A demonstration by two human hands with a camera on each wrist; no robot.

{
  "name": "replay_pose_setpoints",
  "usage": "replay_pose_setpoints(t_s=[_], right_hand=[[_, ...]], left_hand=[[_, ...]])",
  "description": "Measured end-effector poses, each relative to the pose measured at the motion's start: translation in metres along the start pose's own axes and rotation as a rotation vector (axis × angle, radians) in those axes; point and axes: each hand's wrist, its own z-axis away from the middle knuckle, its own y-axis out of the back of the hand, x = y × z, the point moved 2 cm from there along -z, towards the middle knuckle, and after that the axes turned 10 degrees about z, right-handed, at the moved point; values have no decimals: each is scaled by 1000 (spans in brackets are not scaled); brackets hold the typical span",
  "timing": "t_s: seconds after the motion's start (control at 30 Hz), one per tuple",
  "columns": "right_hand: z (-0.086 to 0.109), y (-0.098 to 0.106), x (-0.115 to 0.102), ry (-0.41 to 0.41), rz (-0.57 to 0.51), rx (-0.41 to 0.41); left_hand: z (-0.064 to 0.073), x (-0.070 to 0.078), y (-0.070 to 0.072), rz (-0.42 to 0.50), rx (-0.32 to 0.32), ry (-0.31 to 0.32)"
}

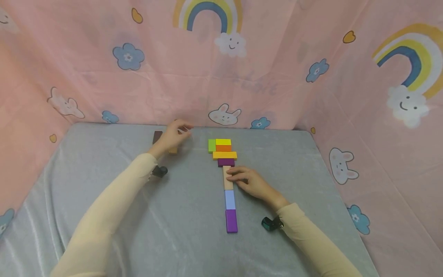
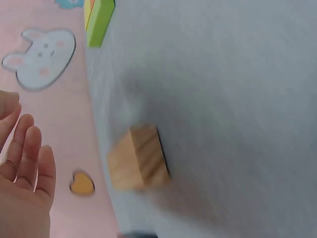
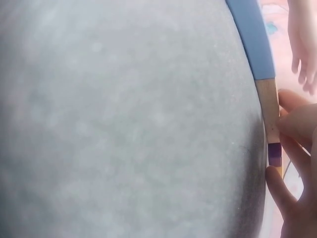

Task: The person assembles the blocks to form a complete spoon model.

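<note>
My left hand (image 1: 172, 134) hovers at the back left, its fingers loosely bent with nothing between them. Below it, partly covered, are a dark brown block (image 1: 157, 135) and a light wooden block (image 1: 173, 151). My right hand (image 1: 255, 183) rests its fingertips on a plain wooden block (image 1: 227, 185) in the middle of a row. In the right wrist view those fingers (image 3: 297, 121) lie along the side of that block. Toward me the row continues with a light blue block (image 1: 230, 199) and a purple block (image 1: 231, 221).
Beyond the plain block lie a dark purple block (image 1: 225, 162) and a yellow-orange block (image 1: 225, 155) crosswise. Farther back, orange (image 1: 223, 148), yellow (image 1: 223, 142) and green (image 1: 212, 146) blocks sit together. A pink printed curtain (image 1: 270, 96) encloses the grey cloth-covered table (image 1: 180, 231).
</note>
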Motion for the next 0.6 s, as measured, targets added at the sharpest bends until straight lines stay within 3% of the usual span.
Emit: replay_pose_setpoints(t_s=[0.3,0.6], right_hand=[[0,0,1,-5,11,-6],[-1,-2,1,-17,16,-9]], left_hand=[[20,-17,32,12,47,60],[38,-38,44,-40,38,95]])
